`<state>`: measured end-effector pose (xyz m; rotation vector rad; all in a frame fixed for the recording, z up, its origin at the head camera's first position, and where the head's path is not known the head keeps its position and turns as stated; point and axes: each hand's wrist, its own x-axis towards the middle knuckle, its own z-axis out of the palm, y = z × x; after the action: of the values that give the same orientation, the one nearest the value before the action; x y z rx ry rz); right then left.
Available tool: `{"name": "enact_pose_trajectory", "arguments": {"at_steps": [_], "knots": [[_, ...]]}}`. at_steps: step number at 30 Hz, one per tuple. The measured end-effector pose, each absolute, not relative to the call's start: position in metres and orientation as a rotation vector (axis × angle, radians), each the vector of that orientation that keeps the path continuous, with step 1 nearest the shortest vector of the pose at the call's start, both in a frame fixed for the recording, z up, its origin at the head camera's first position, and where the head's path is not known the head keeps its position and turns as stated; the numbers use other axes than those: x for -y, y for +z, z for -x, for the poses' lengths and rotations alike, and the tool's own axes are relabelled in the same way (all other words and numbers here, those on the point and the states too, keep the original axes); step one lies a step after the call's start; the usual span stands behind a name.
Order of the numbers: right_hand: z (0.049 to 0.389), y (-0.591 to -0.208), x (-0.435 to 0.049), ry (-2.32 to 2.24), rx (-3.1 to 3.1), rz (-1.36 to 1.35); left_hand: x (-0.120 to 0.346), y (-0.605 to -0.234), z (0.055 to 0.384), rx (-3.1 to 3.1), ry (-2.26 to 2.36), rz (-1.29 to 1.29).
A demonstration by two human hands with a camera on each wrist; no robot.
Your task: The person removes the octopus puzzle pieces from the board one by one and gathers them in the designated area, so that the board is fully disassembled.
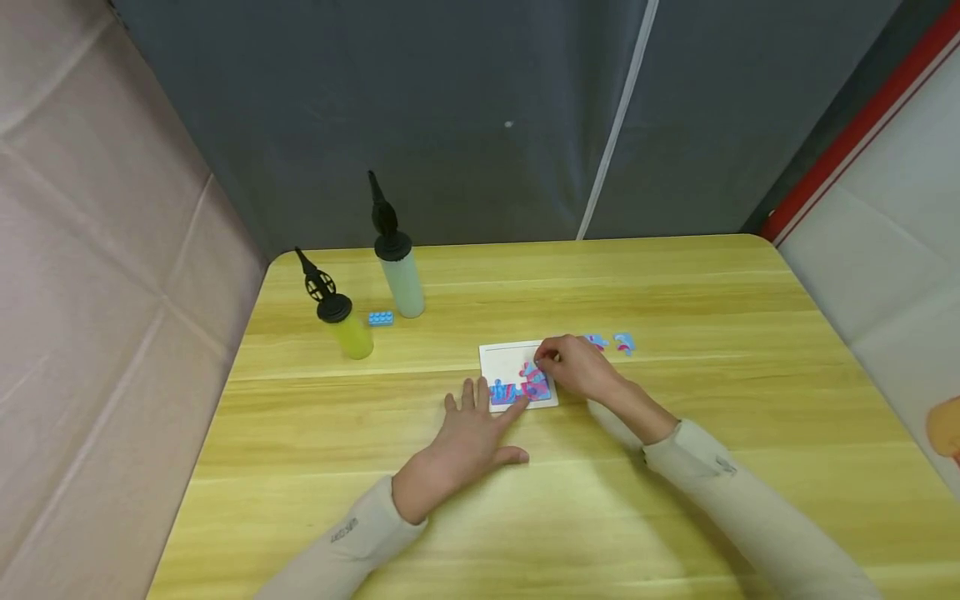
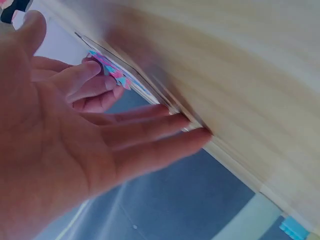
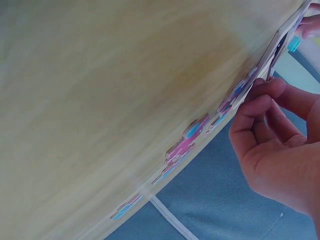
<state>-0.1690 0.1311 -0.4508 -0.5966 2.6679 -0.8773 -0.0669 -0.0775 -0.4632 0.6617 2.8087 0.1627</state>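
Note:
A small white puzzle board (image 1: 506, 360) lies on the table, with joined blue, pink and purple jigsaw pieces (image 1: 504, 393) along its near side. My left hand (image 1: 467, 442) is spread flat with straight fingers, its fingertips at the board's near left edge and on the joined pieces. Over the board's right side, my right hand (image 1: 577, 365) pinches a puzzle piece (image 3: 270, 75) between thumb and fingers, the piece mostly covered by them. In the left wrist view the left palm (image 2: 55, 140) faces the camera, with the right hand's fingers (image 2: 90, 90) behind it.
Loose puzzle pieces (image 1: 624, 343) lie to the right of the board, and several show in the right wrist view (image 3: 185, 142). At the back left stand a yellow bottle (image 1: 351, 335) and a pale green bottle (image 1: 405, 283), both with black tops. A blue toy brick (image 1: 381, 318) lies between them.

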Motion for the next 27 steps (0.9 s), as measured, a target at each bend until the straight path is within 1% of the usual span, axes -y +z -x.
{"name": "enact_pose_trajectory", "arguments": {"at_steps": [7,20,27], "knots": [[0.17,-0.453,-0.131,-0.881,-2.667,0.605,0.065,-0.464,0.065,-2.908,-0.128,-0.625],[0.176,-0.447,-0.133,-0.925,-2.631,0.524,0.063,-0.466,0.066,-2.943,-0.146,-0.63],[0.174,-0.443,-0.143,-0.976,-2.619,0.5,0.064,-0.462,0.065,-2.885,-0.142,-0.636]]}}
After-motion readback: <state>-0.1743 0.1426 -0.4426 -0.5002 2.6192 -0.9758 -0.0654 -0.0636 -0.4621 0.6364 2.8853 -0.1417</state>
